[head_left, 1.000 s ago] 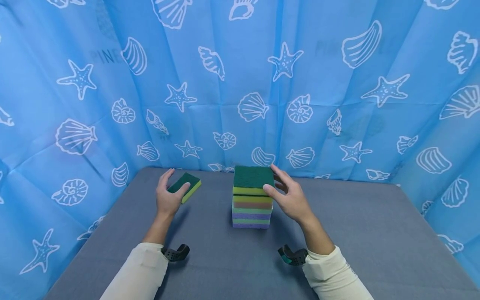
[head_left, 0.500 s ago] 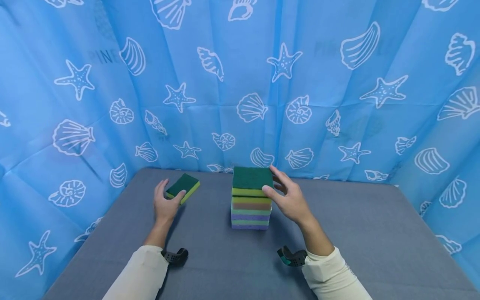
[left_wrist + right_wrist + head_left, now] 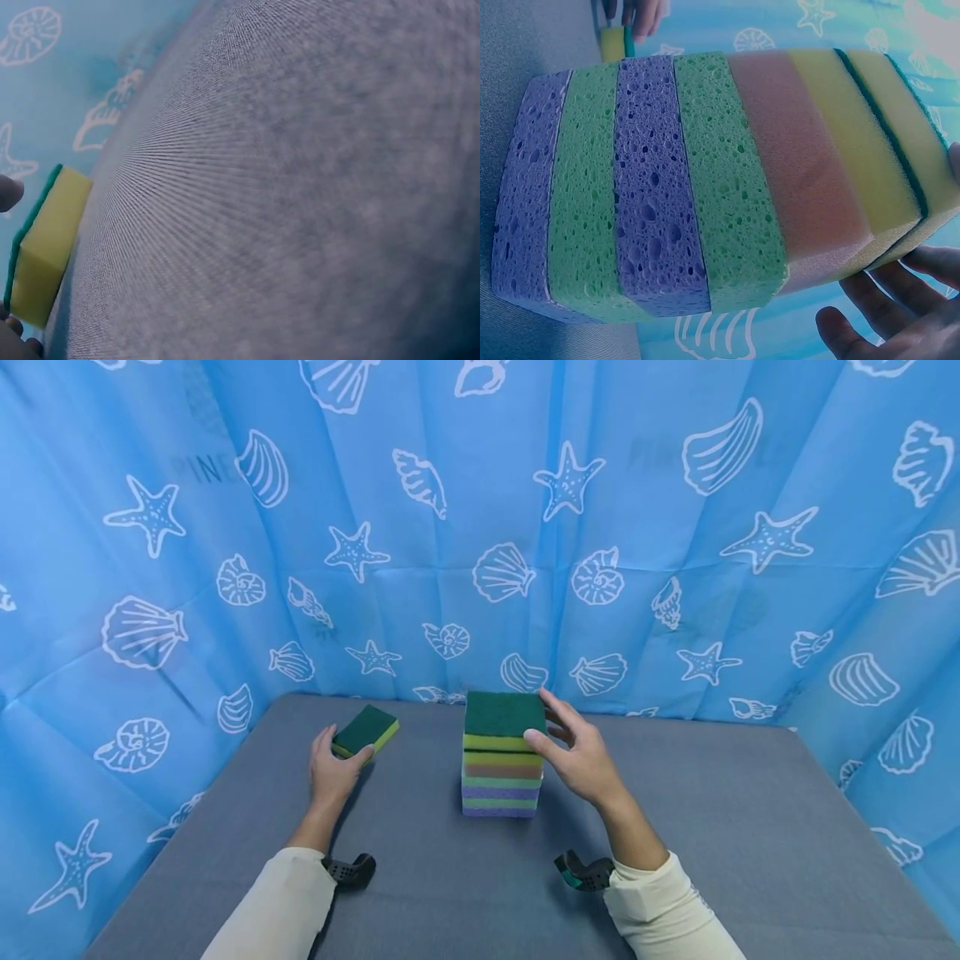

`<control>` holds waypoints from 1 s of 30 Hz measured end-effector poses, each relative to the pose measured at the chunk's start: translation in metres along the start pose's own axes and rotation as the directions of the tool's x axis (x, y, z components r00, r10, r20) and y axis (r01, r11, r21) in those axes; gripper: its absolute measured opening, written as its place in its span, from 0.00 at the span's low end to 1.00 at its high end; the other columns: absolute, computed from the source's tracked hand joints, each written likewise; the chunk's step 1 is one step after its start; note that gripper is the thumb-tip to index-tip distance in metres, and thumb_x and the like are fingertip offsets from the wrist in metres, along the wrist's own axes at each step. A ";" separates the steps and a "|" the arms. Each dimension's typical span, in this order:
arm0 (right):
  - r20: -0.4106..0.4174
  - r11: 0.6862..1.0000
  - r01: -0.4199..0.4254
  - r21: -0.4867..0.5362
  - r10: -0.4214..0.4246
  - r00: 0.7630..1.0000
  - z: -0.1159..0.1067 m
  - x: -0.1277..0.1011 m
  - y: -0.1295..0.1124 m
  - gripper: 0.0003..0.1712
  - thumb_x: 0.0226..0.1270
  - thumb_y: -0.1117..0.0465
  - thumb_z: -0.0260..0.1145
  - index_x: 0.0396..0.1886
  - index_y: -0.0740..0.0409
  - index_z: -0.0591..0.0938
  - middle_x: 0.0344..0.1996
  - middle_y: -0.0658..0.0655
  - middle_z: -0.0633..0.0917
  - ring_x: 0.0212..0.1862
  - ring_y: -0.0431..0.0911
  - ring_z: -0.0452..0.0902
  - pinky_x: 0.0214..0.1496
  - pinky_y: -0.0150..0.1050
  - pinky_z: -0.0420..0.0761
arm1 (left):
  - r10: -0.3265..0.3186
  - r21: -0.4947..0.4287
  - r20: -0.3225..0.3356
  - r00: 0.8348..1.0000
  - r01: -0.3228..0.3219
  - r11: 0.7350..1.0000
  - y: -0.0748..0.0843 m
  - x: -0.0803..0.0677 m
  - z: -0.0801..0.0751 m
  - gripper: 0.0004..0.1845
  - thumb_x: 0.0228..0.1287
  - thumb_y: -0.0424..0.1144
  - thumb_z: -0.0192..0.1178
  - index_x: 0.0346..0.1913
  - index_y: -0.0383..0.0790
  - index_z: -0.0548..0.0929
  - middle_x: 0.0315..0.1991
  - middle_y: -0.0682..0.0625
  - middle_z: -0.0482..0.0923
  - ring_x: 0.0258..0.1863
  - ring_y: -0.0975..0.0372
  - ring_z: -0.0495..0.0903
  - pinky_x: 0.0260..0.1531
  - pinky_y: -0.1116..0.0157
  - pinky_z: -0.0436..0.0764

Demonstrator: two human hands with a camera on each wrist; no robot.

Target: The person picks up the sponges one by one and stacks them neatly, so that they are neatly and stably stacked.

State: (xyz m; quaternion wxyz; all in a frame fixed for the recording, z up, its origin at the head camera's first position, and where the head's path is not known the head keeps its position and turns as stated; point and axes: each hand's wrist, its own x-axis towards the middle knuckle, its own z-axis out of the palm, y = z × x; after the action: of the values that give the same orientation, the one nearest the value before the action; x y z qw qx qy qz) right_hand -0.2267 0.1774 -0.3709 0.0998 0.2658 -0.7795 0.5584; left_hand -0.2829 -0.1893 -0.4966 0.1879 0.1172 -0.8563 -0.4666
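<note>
**Holding one sponge apart from a striped stack**

Standing near the middle of the grey table [image 3: 675, 827] is a stack of sponges [image 3: 501, 768], squared up and upright. From the bottom its layers run purple, green, purple, green, pinkish orange, then yellow, with a dark green scouring pad on top. The porous lower layers show open holes in the right wrist view, while the upper ones look smooth.

The right hand [image 3: 581, 756] is at the stack's top right corner, thumb touching the upper yellow layer and the other fingers spread loosely behind, not clamped.

Left of the stack, well apart from it, lies a single sponge [image 3: 365, 732], yellow with a green scouring face up. The left hand [image 3: 332, 772] holds it, thumb and fingers curled at its near edges.

A blue curtain [image 3: 150, 568] printed with white shells and starfish surrounds the table.
</note>
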 end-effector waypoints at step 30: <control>0.000 1.000 0.019 -0.003 -0.019 1.000 0.000 0.002 0.024 0.36 0.71 0.59 0.62 0.74 0.60 0.60 0.70 0.65 0.62 0.67 0.58 0.62 0.63 0.56 0.66 | -0.071 -0.004 0.022 0.997 0.071 0.997 0.001 -0.004 -0.014 0.41 0.62 0.43 0.66 0.71 0.26 0.59 0.66 0.30 0.59 0.63 0.42 0.63 0.58 0.47 0.67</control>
State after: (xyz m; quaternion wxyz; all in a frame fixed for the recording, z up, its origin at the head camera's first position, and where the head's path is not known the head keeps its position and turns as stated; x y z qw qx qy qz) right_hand -0.2409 0.1824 -0.3892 0.1057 0.2728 -0.7778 0.5562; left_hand -0.2733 -0.1976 -0.4903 0.1621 0.1421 -0.8524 -0.4764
